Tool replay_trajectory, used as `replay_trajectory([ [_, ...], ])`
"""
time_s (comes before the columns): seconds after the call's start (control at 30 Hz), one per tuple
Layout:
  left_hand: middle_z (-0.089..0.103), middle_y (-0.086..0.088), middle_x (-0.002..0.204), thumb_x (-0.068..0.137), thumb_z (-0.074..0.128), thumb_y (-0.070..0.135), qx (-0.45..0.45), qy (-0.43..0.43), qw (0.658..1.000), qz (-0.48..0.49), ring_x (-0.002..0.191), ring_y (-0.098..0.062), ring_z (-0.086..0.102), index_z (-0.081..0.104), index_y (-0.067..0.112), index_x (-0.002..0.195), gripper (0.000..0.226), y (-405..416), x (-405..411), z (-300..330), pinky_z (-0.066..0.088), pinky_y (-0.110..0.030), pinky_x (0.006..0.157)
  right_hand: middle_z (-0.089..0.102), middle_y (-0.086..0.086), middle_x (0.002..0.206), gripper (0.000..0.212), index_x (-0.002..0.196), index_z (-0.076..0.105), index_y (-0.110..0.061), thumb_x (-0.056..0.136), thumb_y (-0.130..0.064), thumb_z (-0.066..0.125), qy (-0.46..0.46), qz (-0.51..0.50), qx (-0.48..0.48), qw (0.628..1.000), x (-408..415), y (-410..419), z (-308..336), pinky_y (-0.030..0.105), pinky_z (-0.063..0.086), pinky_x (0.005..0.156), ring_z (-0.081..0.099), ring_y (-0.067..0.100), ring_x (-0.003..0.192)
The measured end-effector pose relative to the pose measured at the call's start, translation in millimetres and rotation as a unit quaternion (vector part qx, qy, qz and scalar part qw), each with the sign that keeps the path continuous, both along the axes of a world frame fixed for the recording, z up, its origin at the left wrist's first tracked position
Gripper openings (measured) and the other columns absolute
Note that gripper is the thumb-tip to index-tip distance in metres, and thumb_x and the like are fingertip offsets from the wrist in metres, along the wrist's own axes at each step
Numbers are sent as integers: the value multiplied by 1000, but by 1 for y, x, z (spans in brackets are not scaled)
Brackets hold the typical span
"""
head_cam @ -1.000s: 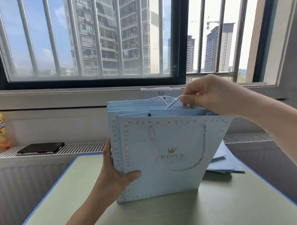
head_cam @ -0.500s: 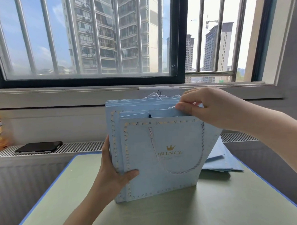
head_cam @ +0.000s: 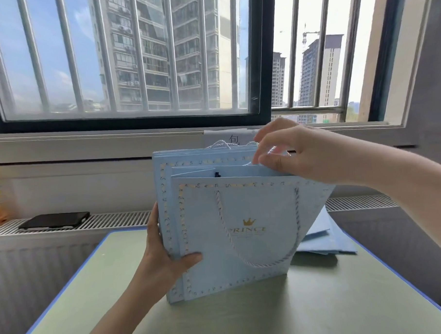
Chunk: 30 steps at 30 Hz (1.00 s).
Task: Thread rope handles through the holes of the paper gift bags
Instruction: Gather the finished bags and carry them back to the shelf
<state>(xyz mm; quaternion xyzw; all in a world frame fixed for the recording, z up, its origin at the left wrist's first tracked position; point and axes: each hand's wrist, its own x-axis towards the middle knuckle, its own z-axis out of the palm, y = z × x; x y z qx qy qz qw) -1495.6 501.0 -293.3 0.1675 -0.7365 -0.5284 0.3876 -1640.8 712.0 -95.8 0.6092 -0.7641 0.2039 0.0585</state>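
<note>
Right hand [head_cam: 307,154] now looser atop left-gripped bags [head_cam: 242,231].

A pale green counter [head_cam: 309,312] with a blue edge carries the upright light blue paper gift bags [head_cam: 233,242], standing on their bottoms; flat blue bags [head_cam: 326,240] lie stacked beneath the right grip [head_cam: 302,155].

I see strong daylight pouring through the barred window [head_cam: 123,60]; the open pane to its right is blown out to white. Below the window, the gift bag [head_cam: 242,229] casts a soft shadow onto the green table [head_cam: 246,314]. Straight lines bow near the edges, and detail is slightly soft throughout.
</note>
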Motion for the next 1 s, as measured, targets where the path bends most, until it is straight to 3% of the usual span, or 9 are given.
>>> replay_trajectory([
  [0.1, 49, 12, 125, 66, 80, -1, -1, -1, 1000, 0, 113, -8, 54, 8, 44, 143, 115, -2, -1, -1, 51, -45, 92, 46, -10, 95, 46, 71, 52, -12, 96, -44, 31, 91, -33, 21, 995, 2, 0, -8, 29, 30, 83, 41, 2, 91],
  [0.2, 48, 11, 127, 66, 80, 1, -9, -1, 1000, 2, 113, -7, 52, 7, 43, 143, 114, -2, -1, -1, 51, -42, 91, 49, -6, 83, 55, 65, 45, -15, 87, -56, 15, 183, -18, -11, 983, 9, 8, -18, 32, 34, 82, 43, 2, 83],
  [0.3, 49, 13, 123, 66, 80, -1, -7, 2, 1000, 1, 109, -1, 54, 9, 40, 143, 113, -2, -2, -1, 52, -36, 85, 53, -13, 100, 60, 66, 51, -21, 82, -62, 10, 176, -8, 1, 984, 18, 16, -21, 24, 32, 85, 45, 6, 93],
  [0.4, 47, 19, 119, 66, 80, -2, -12, 3, 1000, 0, 99, 11, 54, 9, 41, 143, 113, -2, -2, -2, 52, -34, 82, 56, -10, 108, 69, 88, 61, -17, 82, -64, 10, 102, -14, 34, 994, 17, 14, -20, 24, 36, 88, 48, 1, 95],
  [0.53, 48, 18, 120, 65, 80, -2, -11, 5, 1000, 1, 103, 5, 54, 10, 41, 143, 113, -1, -2, -2, 53, -32, 81, 59, -6, 102, 26, 110, 55, -30, 98, -39, 33, -39, -45, -23, 998, 1, 11, -14, 27, 43, 82, 57, 17, 92],
  [0.63, 48, 19, 120, 65, 81, 0, -18, 6, 1000, 4, 105, 4, 53, 11, 45, 139, 111, -2, -3, -3, 52, -27, 75, 63, -1, 95, 28, 117, 48, -41, 95, -25, 52, -74, -51, 12, 996, -8, 11, -6, 37, 48, 83, 60, 31, 91],
  [0.83, 44, 20, 123, 63, 84, 5, -40, 13, 999, 20, 112, 0, 48, 14, 69, 119, 110, -5, -4, -7, 50, -25, 76, 59, -9, 82, 5, 85, 59, -33, 85, -32, 64, 67, -83, -72, 992, -9, 4, -1, 30, 50, 70, 59, 12, 78],
  [0.93, 44, 13, 127, 61, 87, 12, -42, 15, 999, 17, 116, -7, 49, 15, 71, 120, 110, -6, -4, -6, 53, -35, 83, 54, -11, 84, 5, 86, 56, -28, 88, -31, 60, 160, -97, -60, 980, -8, 2, 1, 30, 47, 69, 53, 6, 77],
  [1.0, 43, 12, 129, 60, 87, 15, -45, 14, 999, 19, 118, -9, 48, 15, 70, 121, 110, -5, -4, -5, 52, -41, 88, 58, -3, 85, 4, 89, 53, -20, 92, -23, 54, 174, -84, -96, 976, -8, 0, -3, 35, 49, 70, 56, 15, 77],
])
